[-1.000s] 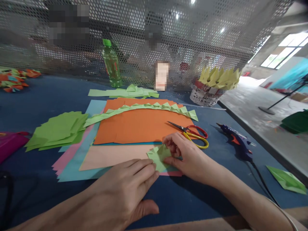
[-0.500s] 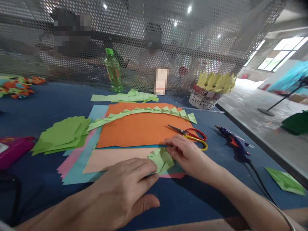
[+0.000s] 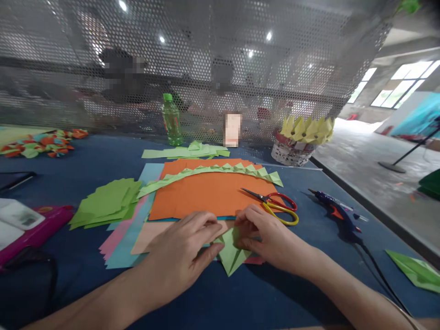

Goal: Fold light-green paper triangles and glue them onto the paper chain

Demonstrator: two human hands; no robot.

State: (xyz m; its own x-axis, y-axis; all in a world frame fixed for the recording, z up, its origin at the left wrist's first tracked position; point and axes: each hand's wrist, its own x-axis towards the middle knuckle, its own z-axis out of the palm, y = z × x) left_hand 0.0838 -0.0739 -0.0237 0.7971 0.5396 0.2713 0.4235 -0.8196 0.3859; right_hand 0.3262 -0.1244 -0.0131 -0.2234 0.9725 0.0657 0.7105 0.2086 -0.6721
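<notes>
A light green sheet of folded paper (image 3: 231, 256) lies in front of me, its creased point turned towards me. My right hand (image 3: 270, 238) grips its right side, with the thumb and fingers bent round the edge. At the left edge, my left hand (image 3: 187, 245) has thumb and fingertips closed on the paper, its upper part partly hidden by the fingers. Just beyond, scissors (image 3: 268, 197) with one red and one yellow handle rest on orange paper (image 3: 199, 195). A pale green strip of folded triangles (image 3: 220, 169) curves across the orange sheets.
Green paper squares (image 3: 106, 201) are piled at left, beside a magenta device (image 3: 44, 229). A glue gun (image 3: 337, 208) with a cord lies at right. Behind stand a green bottle (image 3: 172, 121) and a basket with yellow paper points (image 3: 294, 149), before a perforated metal screen (image 3: 206, 46).
The green paper has been turned or refolded, so a point now faces me. My left hand's thumb has come up to the paper's edge. The whole view has shifted slightly.
</notes>
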